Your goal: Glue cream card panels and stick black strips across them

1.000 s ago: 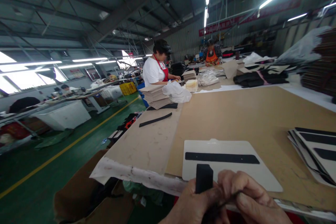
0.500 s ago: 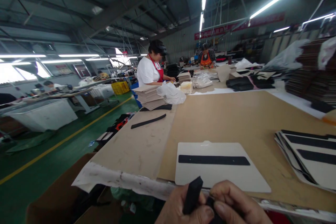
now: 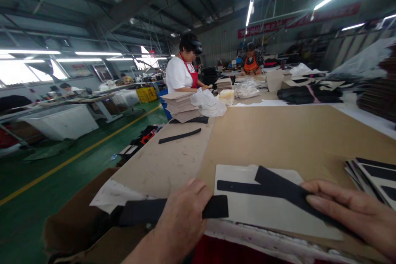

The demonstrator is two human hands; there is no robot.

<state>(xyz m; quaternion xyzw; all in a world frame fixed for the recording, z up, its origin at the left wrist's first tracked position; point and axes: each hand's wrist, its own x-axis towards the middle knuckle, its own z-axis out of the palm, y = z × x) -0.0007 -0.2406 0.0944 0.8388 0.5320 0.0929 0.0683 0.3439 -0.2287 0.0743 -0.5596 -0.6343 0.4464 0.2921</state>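
Over by the left aisle I can see a white bin (image 3: 62,126), then a yellow crate (image 3: 146,95) farther back. Nearer, below the table's edge, sits a brown box (image 3: 72,210), probably cardboard, though that corner is too dark to be sure. A thin black strip (image 3: 180,135) lies loose on the table (image 3: 173,165), short of a stack of greyish boards (image 3: 182,107) with a plastic bag (image 3: 208,104) against it. Behind them stands a co-worker (image 3: 181,74) in a red apron. The left hand (image 3: 185,214) is closed over a flat black strip (image 3: 142,212), held at the table's near edge with both ends sticking out. Just right lies a pale panel (image 3: 253,212) bearing a black band (image 3: 244,188). Well apart from the left, the right hand (image 3: 346,208) pinches a second black strip (image 3: 281,184), slanting over the panel. Farther right rests a pile of banded panels (image 3: 373,183).
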